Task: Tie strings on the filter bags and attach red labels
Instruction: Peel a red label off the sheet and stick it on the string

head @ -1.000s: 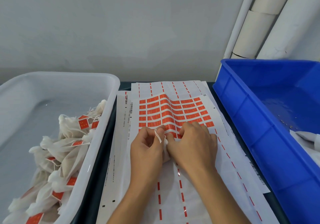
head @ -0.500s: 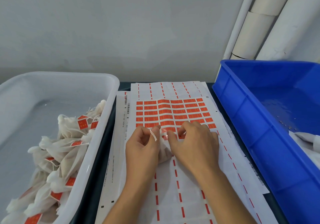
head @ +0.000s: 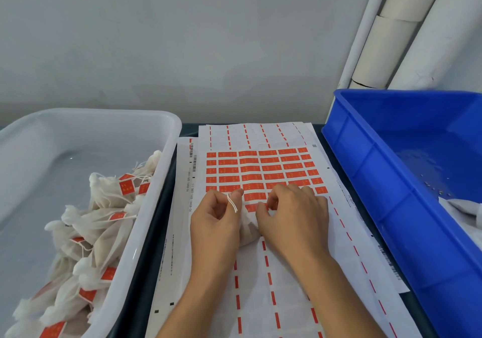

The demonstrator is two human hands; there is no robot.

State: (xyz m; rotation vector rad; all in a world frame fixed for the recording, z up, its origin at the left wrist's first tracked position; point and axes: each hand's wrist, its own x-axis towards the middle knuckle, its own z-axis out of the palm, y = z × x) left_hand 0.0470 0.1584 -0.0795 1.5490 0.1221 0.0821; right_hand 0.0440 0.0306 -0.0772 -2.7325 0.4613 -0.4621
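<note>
Two hands meet over the middle of the label sheet, and between them lies the one filter bag we are working on, resting on the paper near the lower rows of red labels. Our left hand has its fingers curled, pinching the white string between thumb and forefinger at the bag's neck. Our right hand bends its fingers down onto the sheet's lowest red row; we judge that it is picking at a label, though the fingertips hide the edge and we cannot tell whether one is lifted.

We expect the bag to be light and soft, its thin mesh easy to crush or snag, so the gathered neck is the place to hold it. We take the string to be fine and limp and likely to slip unless pinched close to the knot. We reckon a label is flimsy and sticky and best taken by a corner.

Several backing sheets overlap on the dark surface. A white bin on the left holds finished bags with red tags; a blue crate on the right holds something white at its near corner. Pale tubes lean on the grey wall behind.
</note>
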